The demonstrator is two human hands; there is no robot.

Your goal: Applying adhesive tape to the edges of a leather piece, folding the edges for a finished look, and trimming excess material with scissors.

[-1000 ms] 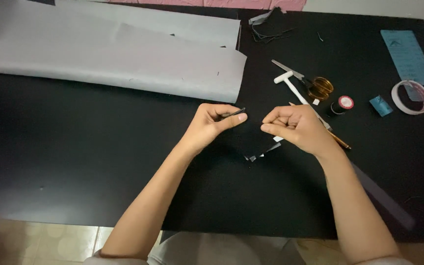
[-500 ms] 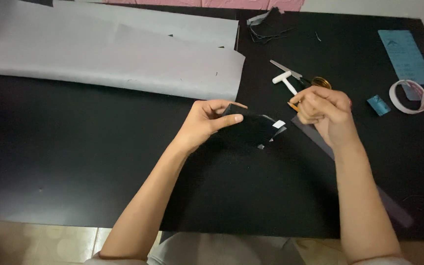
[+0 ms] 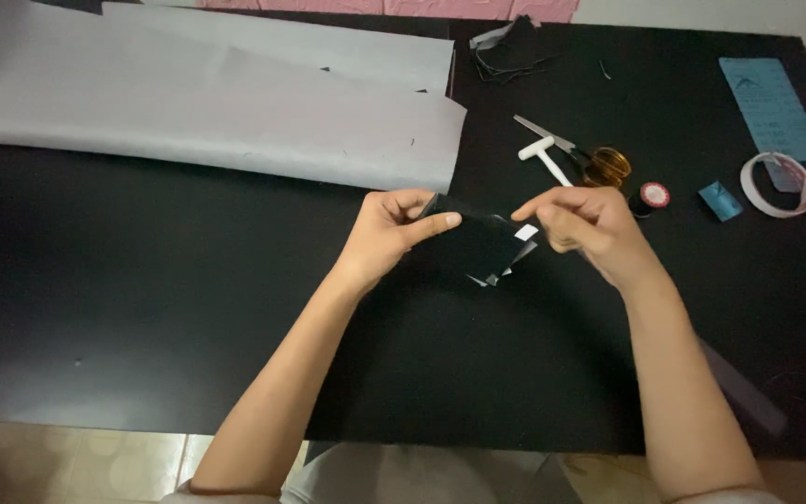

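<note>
A small piece of black fabric (image 3: 479, 245) with a white tag at its right corner is held between both hands, just above the black table (image 3: 142, 308). My left hand (image 3: 394, 229) pinches its left edge with thumb and fingers. My right hand (image 3: 582, 222) pinches the right corner by the white tag. Whether a needle or thread is in my fingers is too small to tell.
A large grey sheet (image 3: 207, 103) covers the far left. Scissors with amber handles (image 3: 590, 161), a white T-shaped tool (image 3: 543, 157), a black thread spool (image 3: 651, 198), a small blue block (image 3: 720, 201), a tape ring (image 3: 776, 185), a blue card (image 3: 769, 105), and dark scraps (image 3: 515, 47) lie at the right.
The black fabric piece has been unfolded and spread between the hands. My right hand went toward the scissors, then came back to the fabric's right corner.
</note>
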